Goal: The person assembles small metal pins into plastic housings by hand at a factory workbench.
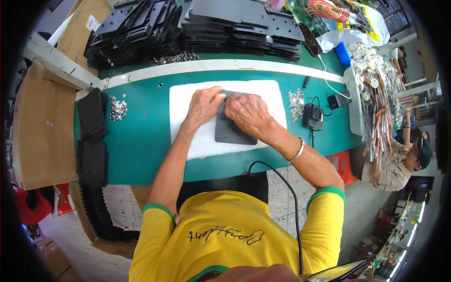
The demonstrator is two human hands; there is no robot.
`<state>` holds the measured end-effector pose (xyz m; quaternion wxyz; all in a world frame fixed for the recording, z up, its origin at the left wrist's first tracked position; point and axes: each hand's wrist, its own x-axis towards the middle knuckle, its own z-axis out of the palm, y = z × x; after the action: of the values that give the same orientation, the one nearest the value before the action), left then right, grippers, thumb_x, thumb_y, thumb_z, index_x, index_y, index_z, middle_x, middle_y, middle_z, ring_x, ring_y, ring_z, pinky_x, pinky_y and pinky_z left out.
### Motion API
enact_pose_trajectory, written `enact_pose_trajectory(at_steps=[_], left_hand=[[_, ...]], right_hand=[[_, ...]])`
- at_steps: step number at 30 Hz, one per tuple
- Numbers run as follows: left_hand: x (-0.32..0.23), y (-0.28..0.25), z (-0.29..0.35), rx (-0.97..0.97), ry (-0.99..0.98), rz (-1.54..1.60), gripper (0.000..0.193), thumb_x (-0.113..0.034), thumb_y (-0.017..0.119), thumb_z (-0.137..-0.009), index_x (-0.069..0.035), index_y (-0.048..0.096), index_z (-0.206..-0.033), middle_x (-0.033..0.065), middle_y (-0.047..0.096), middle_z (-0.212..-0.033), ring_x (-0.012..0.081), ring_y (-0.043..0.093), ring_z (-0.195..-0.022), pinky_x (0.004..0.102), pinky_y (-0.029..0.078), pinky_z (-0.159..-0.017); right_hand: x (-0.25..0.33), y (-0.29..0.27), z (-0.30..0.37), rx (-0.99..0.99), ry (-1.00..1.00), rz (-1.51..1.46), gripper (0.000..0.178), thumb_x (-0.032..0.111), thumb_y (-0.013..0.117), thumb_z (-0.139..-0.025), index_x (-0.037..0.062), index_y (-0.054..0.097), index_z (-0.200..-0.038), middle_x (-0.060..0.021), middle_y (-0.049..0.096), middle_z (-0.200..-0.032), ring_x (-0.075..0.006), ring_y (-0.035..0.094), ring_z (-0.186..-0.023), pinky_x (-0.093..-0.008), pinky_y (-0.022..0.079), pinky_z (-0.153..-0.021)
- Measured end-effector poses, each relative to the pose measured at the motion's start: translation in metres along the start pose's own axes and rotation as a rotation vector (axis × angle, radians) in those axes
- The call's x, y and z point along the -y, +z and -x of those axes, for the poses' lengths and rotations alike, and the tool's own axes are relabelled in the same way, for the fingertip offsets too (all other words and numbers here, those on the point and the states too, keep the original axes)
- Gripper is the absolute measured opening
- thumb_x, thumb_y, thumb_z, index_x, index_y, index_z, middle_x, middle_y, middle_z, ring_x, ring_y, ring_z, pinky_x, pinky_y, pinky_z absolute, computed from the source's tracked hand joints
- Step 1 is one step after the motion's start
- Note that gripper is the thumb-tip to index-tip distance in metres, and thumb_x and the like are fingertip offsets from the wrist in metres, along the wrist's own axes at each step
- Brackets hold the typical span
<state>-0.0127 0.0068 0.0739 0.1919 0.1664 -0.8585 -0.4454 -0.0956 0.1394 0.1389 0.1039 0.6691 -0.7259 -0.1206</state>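
A flat dark grey panel (232, 133) with rounded corners lies on a white foam sheet (188, 143) in front of me. My left hand (205, 106) grips the panel's far left edge, its thumb and fingers meeting near the far end. Over the upper part of the panel, my right hand (247, 113) is curled closed with its knuckles up. Whatever its fingers pinch is hidden beneath them. To the right of the foam is a heap of small shiny metal parts (296, 104), and another small heap (118, 108) lies to the left.
Tall stacks of black panels (239, 28) stand behind a white rail (225, 66). More black parts (92, 115) line the left edge. At right are a small black device (313, 117), a cable and a white bin (356, 105) of strips. Another person (394, 162) is farther right.
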Motion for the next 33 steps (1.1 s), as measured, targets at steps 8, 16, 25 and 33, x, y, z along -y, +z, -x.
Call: enact_pose_trajectory(at_steps=[8, 16, 25, 33], left_hand=[[0.013, 0.006, -0.003, -0.039, 0.084, -0.026, 0.016, -0.016, 0.057, -0.084, -0.001, 0.063, -0.089, 0.0207, 0.062, -0.073, 0.037, 0.061, -0.066, 0.0425, 0.046, -0.063], [0.004, 0.002, 0.001, -0.018, 0.001, 0.078, 0.019, -0.019, 0.055, -0.087, -0.002, 0.064, -0.088, 0.0206, 0.064, -0.077, 0.0392, 0.063, -0.073, 0.0448, 0.049, -0.069], [0.007, 0.0, -0.003, 0.049, 0.002, 0.112, 0.022, -0.019, 0.054, -0.089, 0.0, 0.064, -0.092, 0.0173, 0.062, -0.068, 0.0307, 0.061, -0.062, 0.0389, 0.049, -0.063], [0.005, -0.003, -0.001, 0.096, -0.13, 0.218, 0.027, -0.015, 0.061, -0.086, 0.005, 0.066, -0.104, 0.0037, 0.057, -0.06, 0.0098, 0.051, -0.053, 0.0258, 0.044, -0.051]], right_hand=[[0.005, -0.006, -0.014, 0.112, -0.07, 0.089, 0.01, 0.006, 0.061, -0.077, 0.0067, 0.068, -0.07, -0.0081, 0.064, -0.071, -0.0191, 0.068, -0.065, -0.0306, 0.053, -0.049], [0.001, -0.01, 0.014, 0.097, 0.212, 0.059, 0.01, 0.007, 0.059, -0.079, 0.008, 0.069, -0.079, -0.0091, 0.067, -0.081, -0.0228, 0.069, -0.072, -0.0367, 0.054, -0.059], [0.007, 0.008, 0.063, -0.278, 0.456, -0.526, 0.008, 0.008, 0.058, -0.085, 0.0022, 0.057, -0.08, -0.0156, 0.06, -0.075, -0.0365, 0.064, -0.066, -0.0428, 0.051, -0.056], [-0.003, 0.043, 0.1, -0.46, 0.918, -0.952, 0.018, 0.013, 0.059, -0.089, -0.0007, 0.069, -0.096, -0.0099, 0.064, -0.069, -0.0136, 0.058, -0.06, -0.0292, 0.046, -0.058]])
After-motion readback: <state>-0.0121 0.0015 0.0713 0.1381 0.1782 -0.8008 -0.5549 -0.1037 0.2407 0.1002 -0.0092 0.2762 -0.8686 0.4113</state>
